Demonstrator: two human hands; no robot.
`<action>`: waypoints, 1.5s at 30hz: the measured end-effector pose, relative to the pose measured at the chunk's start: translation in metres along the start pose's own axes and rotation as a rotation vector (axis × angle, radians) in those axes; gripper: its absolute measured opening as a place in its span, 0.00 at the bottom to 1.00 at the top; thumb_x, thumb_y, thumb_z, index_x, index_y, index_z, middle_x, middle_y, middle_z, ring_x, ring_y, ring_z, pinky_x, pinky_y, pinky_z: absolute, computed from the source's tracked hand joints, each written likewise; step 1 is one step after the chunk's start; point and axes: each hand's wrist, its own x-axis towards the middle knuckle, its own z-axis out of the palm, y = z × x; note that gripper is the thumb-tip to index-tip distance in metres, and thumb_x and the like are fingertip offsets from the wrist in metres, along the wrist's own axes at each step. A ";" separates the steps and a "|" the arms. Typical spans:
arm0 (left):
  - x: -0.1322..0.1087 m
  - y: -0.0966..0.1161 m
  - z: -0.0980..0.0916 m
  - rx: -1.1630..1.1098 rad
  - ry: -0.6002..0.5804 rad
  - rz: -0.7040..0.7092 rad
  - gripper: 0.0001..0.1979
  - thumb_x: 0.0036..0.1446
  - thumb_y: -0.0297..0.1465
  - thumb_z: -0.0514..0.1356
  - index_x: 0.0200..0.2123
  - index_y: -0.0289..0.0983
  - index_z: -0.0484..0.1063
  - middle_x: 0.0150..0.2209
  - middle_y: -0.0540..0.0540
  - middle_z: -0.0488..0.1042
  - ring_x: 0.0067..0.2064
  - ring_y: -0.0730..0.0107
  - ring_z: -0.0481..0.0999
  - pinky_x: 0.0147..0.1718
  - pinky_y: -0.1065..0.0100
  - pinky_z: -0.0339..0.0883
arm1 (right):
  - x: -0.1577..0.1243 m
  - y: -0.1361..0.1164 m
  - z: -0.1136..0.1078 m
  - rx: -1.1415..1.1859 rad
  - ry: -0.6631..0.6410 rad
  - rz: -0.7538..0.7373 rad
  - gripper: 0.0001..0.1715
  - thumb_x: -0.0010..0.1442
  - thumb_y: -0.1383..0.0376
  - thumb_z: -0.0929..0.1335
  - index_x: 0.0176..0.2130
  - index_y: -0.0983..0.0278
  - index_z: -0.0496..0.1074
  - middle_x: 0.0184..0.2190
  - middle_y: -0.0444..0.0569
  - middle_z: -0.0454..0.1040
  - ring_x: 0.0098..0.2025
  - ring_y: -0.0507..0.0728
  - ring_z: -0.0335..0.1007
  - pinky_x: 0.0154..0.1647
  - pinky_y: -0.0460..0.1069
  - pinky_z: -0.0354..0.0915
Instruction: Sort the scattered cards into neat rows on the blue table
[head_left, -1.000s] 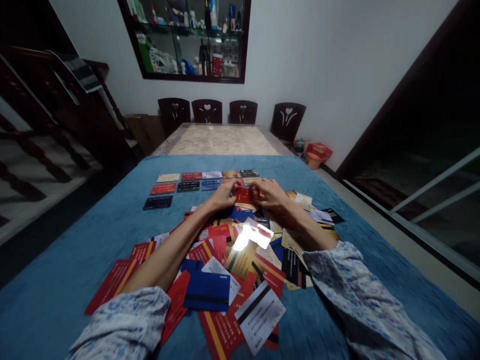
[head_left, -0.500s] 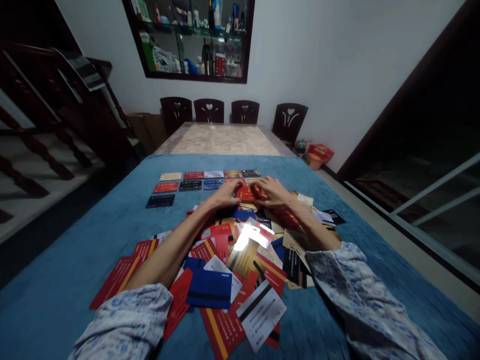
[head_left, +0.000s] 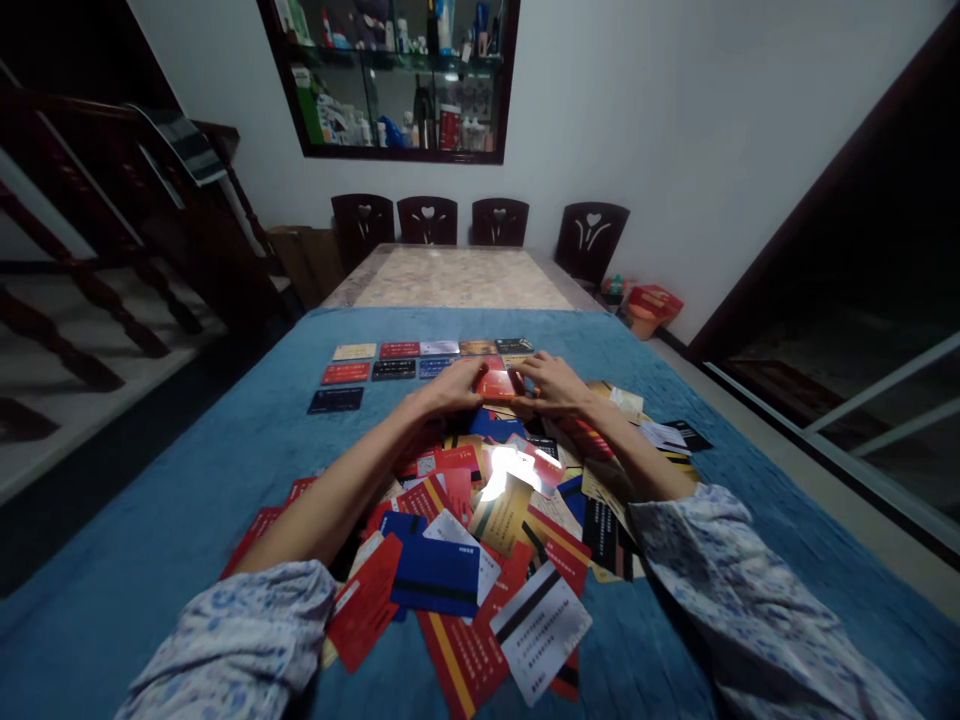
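Both my hands meet over the far edge of a heap of bank cards. Between them is a red card (head_left: 498, 383), its left edge held by my left hand (head_left: 454, 386) and its right edge by my right hand (head_left: 551, 383). Beneath my forearms spreads the loose pile, with a blue card (head_left: 436, 577), a white card (head_left: 541, 632) and a gold card (head_left: 504, 515) on top. Beyond my hands, cards lie in neat rows, among them a cream card (head_left: 354, 352), a black card (head_left: 394, 370) and a dark card (head_left: 335, 400) at the lower left.
A blue cloth (head_left: 247, 440) covers the near part of the long table (head_left: 450, 278). Dark chairs (head_left: 427, 220) stand at its far end. A wooden railing (head_left: 82, 250) runs at left; a red bag (head_left: 654, 300) sits on the floor at right.
The red card between my hands has tilted, so more of its face shows and catches light. My hands stay nearly in place over the cards, while the view has shifted slightly.
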 end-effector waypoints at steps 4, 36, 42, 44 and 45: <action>-0.011 -0.007 -0.005 0.054 -0.006 -0.019 0.19 0.49 0.31 0.62 0.47 0.37 0.70 0.46 0.41 0.76 0.48 0.53 0.74 0.47 0.59 0.68 | 0.006 -0.009 -0.002 -0.017 -0.002 -0.004 0.32 0.61 0.47 0.68 0.58 0.61 0.71 0.52 0.60 0.72 0.52 0.66 0.62 0.44 0.53 0.58; -0.113 -0.098 -0.050 0.145 0.053 -0.310 0.23 0.49 0.35 0.63 0.51 0.40 0.74 0.54 0.41 0.73 0.60 0.48 0.61 0.60 0.47 0.55 | 0.095 -0.114 0.005 0.109 -0.113 -0.161 0.16 0.60 0.59 0.71 0.47 0.63 0.76 0.51 0.56 0.72 0.53 0.64 0.64 0.49 0.54 0.62; -0.121 -0.106 -0.050 0.146 0.037 -0.391 0.23 0.49 0.35 0.63 0.50 0.40 0.75 0.55 0.39 0.73 0.62 0.44 0.61 0.59 0.45 0.55 | 0.106 -0.123 0.015 0.134 -0.122 -0.158 0.16 0.61 0.59 0.70 0.47 0.62 0.77 0.50 0.55 0.73 0.54 0.63 0.64 0.50 0.54 0.62; -0.122 -0.109 -0.050 0.149 0.028 -0.402 0.22 0.49 0.35 0.63 0.49 0.41 0.76 0.54 0.39 0.74 0.63 0.42 0.61 0.59 0.43 0.54 | 0.109 -0.125 0.018 0.144 -0.127 -0.155 0.15 0.61 0.59 0.70 0.46 0.61 0.77 0.51 0.54 0.73 0.55 0.64 0.64 0.49 0.53 0.63; -0.122 -0.110 -0.050 0.150 0.027 -0.407 0.21 0.49 0.35 0.63 0.49 0.41 0.76 0.54 0.39 0.74 0.63 0.42 0.61 0.59 0.42 0.53 | 0.110 -0.126 0.019 0.149 -0.128 -0.153 0.14 0.61 0.59 0.70 0.46 0.61 0.77 0.51 0.54 0.73 0.55 0.64 0.64 0.48 0.53 0.63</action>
